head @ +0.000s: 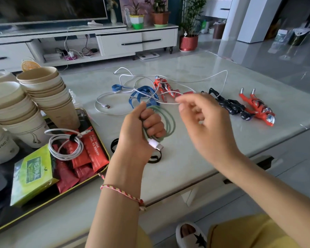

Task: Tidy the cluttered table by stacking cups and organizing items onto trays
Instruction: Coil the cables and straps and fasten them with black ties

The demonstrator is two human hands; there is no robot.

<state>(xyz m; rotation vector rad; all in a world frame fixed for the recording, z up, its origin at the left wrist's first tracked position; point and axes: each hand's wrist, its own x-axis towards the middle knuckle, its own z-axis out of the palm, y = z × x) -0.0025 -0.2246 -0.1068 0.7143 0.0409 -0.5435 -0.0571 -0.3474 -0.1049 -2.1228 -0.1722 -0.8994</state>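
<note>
tray [106,151] holds cups [48,90], red packets [95,154], coiled cable [64,148]; left hand [138,135] grips green coil [169,122], blurred right hand [209,126] perhaps pinches white cord [168,103].

A glossy grey floor [258,56] reflected light at far right. A low white cabinet [138,41] ran along the far wall, carrying a television [48,8] at left and potted plants [160,17] toward its right end; a red-potted plant [188,42] and a white pillar [254,18] stood beyond.

We have one wide view, from our head, facing forward and down, close above our left hand [141,129] and right hand [209,126]; the bench [204,68] stretches beyond them and to their left.
</note>
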